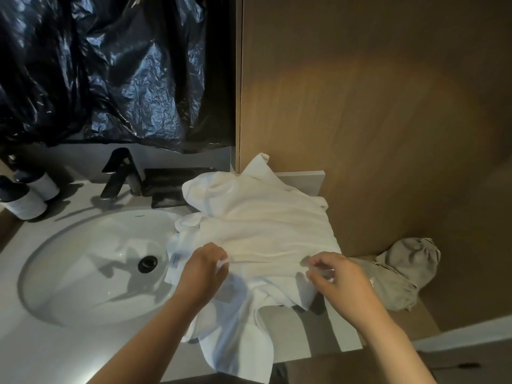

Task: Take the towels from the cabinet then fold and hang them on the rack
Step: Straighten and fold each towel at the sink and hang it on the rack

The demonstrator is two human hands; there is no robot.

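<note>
Pinching: left hand (pixel 206 268) and right hand (pixel 340 275) nip towel (pixel 263 225) at its near fold.
Sink (pixel 69 253), lower left: loose corner could slide in.

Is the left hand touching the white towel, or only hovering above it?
Touching. The head view shows the left hand pinching a fold of the white towel at its near edge, with no gap between them.

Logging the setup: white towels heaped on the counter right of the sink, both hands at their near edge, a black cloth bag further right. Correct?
One slip: in the head view the cloth bag is grey, not black. The white towels, counter, sink, left hand and right hand are as stated.
</note>
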